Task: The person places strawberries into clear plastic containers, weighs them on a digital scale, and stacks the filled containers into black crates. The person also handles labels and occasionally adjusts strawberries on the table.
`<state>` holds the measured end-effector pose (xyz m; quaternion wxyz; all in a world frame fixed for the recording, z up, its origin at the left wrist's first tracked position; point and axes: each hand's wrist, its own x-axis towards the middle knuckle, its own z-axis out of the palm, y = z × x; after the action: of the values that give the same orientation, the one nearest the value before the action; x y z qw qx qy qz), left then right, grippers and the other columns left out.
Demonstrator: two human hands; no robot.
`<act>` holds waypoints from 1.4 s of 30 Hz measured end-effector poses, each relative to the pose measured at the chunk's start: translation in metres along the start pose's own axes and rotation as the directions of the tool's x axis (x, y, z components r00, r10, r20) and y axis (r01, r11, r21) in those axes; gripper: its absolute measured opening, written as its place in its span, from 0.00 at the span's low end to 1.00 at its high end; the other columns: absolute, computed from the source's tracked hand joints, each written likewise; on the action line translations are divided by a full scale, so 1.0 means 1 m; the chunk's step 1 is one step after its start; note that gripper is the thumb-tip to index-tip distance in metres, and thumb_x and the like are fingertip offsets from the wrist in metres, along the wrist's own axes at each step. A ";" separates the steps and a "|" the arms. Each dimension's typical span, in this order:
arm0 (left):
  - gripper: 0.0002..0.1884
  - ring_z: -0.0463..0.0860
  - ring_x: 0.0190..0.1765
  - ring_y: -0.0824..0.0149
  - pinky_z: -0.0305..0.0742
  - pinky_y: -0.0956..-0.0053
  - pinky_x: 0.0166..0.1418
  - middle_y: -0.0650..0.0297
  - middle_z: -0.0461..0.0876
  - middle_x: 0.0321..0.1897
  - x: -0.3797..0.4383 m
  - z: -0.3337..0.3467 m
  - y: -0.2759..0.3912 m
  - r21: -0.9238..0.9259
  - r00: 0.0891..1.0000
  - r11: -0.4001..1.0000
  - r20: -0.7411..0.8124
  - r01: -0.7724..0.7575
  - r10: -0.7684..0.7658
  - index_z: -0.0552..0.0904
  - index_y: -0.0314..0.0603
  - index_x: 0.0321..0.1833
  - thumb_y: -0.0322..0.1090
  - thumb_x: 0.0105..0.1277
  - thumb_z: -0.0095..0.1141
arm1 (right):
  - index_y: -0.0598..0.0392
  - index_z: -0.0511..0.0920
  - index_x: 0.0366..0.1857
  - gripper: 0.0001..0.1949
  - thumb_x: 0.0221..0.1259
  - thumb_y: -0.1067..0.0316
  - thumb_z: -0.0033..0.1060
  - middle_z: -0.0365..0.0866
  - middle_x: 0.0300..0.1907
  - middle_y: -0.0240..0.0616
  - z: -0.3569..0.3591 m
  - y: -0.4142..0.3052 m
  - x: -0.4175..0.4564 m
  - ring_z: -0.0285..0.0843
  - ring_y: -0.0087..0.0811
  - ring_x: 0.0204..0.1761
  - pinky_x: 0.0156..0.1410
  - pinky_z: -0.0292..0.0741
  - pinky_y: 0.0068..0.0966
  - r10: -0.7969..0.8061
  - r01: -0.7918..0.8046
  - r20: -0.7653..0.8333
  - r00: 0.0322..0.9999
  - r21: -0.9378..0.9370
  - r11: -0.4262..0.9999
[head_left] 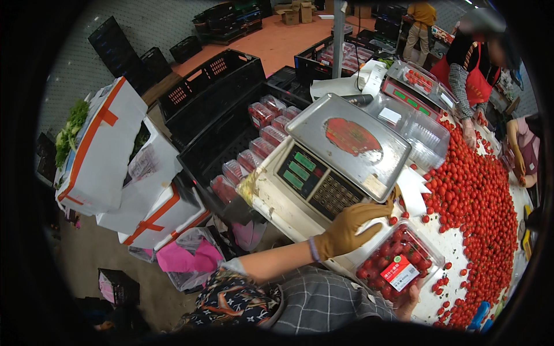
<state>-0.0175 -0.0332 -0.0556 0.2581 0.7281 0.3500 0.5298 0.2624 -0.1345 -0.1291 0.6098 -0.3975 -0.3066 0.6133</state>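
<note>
My left hand (355,227), in a tan glove, reaches over the front edge of a digital weighing scale (331,179) with its fingers apart; whether its fingertips touch anything is unclear. A clear plastic box of cherry tomatoes (400,261), closed and bearing a red and white label, rests in my right hand (407,302), which shows only in part below it. The scale's steel pan (348,142) holds no box and has a worn red patch. White paper strips (411,190) lie at its right corner. Loose cherry tomatoes (476,207) cover much of the white table.
A black crate (207,160) left of the scale holds packed boxes. Empty clear trays (415,129) and a second scale (411,95) stand behind. White foam boxes (99,164) are stacked at left. A co-worker in a red apron (476,78) reaches into the tomatoes; another person (523,151) works at right.
</note>
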 end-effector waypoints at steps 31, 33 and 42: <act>0.26 0.80 0.55 0.65 0.76 0.66 0.60 0.64 0.79 0.56 -0.095 -0.385 -0.378 -0.976 0.395 0.216 -0.198 0.000 -0.897 0.70 0.50 0.68 0.54 0.73 0.47 | 0.64 0.45 0.73 0.54 0.47 0.54 0.74 0.65 0.65 0.57 0.622 0.334 0.347 0.65 0.42 0.66 0.70 0.63 0.30 0.494 0.216 0.494 0.716 -0.829 0.516; 0.28 0.80 0.54 0.64 0.76 0.65 0.59 0.65 0.79 0.56 -0.102 -0.383 -0.421 -0.983 0.483 0.083 -0.155 -0.167 -0.862 0.70 0.51 0.67 0.58 0.71 0.46 | 0.66 0.49 0.72 0.50 0.49 0.55 0.71 0.67 0.64 0.57 0.627 0.359 0.356 0.68 0.41 0.65 0.69 0.65 0.29 0.448 0.300 0.531 0.719 -0.819 0.489; 0.28 0.75 0.62 0.61 0.70 0.64 0.66 0.61 0.74 0.62 -0.094 -0.378 -0.503 -0.975 0.293 0.202 -0.219 -0.089 -0.931 0.70 0.48 0.68 0.57 0.72 0.44 | 0.62 0.57 0.70 0.45 0.51 0.51 0.70 0.66 0.64 0.57 0.591 0.398 0.391 0.66 0.43 0.66 0.69 0.64 0.32 0.524 0.352 0.486 0.699 -0.872 0.339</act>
<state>-0.5139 0.2075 -0.3713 0.5557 -0.0721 0.3100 0.7681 -0.4242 0.2905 -0.2232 0.0597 -0.4193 -0.7822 0.4570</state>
